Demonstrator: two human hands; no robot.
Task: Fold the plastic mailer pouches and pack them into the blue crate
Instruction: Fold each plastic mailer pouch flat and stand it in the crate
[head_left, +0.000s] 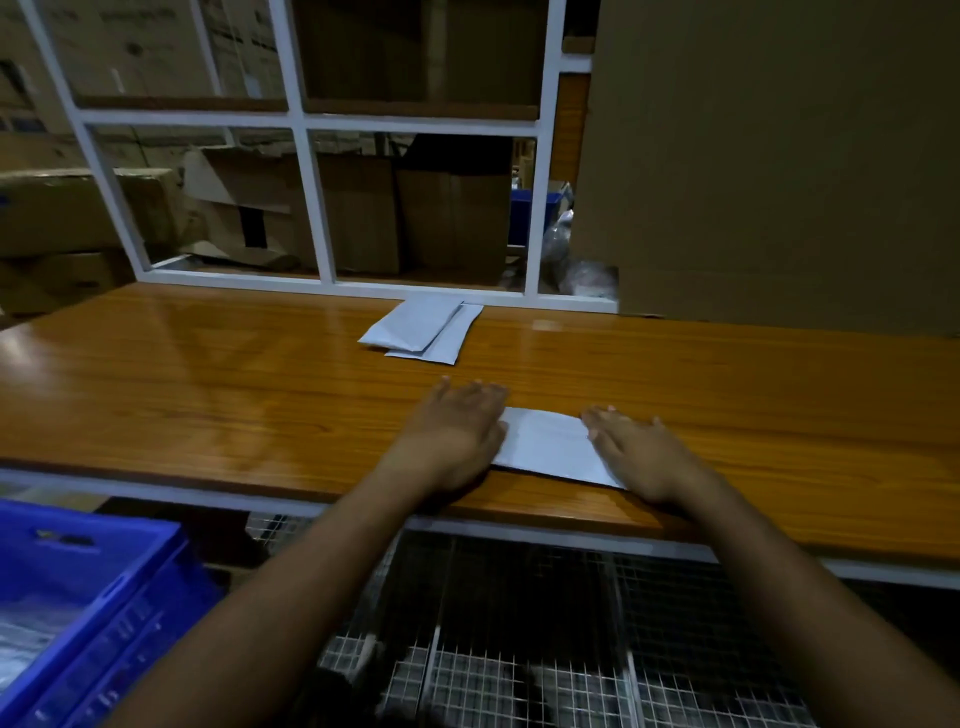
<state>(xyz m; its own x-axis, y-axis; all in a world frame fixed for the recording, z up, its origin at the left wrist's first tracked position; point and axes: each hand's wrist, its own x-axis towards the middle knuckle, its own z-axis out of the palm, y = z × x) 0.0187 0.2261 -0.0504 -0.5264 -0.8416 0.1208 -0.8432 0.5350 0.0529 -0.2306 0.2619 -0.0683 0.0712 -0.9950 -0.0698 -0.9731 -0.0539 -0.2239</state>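
wooden table (208, 395), white frame (311, 197); cardboard boxes (769, 156), perhaps wire mesh (519, 670)

I see the mailer pouch (550, 444) only in its middle span; my left hand (452, 436) covers its left end and my right hand (639, 452) its right end, so I cannot tell where its edges lie. The blue crate (104, 587) is cut by the left and bottom edges; its pale contents are blurred beyond naming. At the table's (208, 374) far side, the stacked pouches (423, 327) overlap, hiding their count. The wire mesh (519, 649) below is motion-smeared.
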